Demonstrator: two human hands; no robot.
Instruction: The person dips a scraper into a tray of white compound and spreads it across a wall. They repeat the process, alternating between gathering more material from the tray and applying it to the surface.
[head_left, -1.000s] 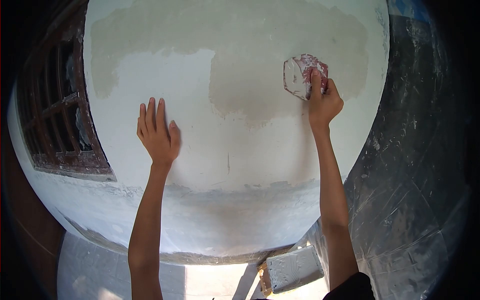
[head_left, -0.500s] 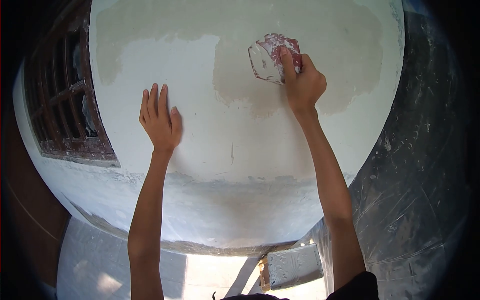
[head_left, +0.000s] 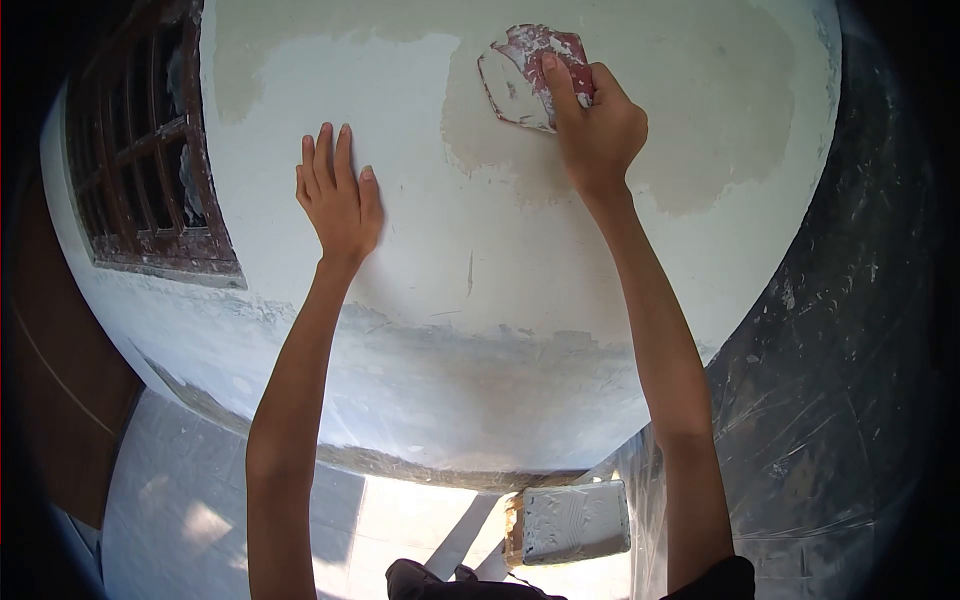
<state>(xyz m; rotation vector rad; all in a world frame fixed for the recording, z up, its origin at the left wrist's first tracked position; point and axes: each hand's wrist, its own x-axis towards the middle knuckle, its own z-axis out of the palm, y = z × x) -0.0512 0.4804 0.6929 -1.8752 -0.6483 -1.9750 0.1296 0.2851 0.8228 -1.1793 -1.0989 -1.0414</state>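
A pale wall (head_left: 500, 270) fills the middle of the head view, with a darker, damp-looking patch across its upper part. My left hand (head_left: 341, 200) lies flat against the wall left of centre, fingers spread, holding nothing. Gripped in my right hand (head_left: 600, 130) is a red scraper (head_left: 540, 75) smeared with white paste, its thumb side facing me. The scraper's flat blade rests on or very near the wall at the left part of the darker patch; exact contact cannot be told.
A barred wooden window (head_left: 150, 170) is set in the wall at the left. Below, on the floor, stands a tray (head_left: 575, 522) of white paste. Dark plastic sheeting (head_left: 820, 400) covers the right side. A brown panel (head_left: 60, 380) stands at far left.
The view has tilted down and shifted slightly, so the wall and window sit higher. My right hand with the scraper has moved a little left along the wall; my left hand stays flat on it.
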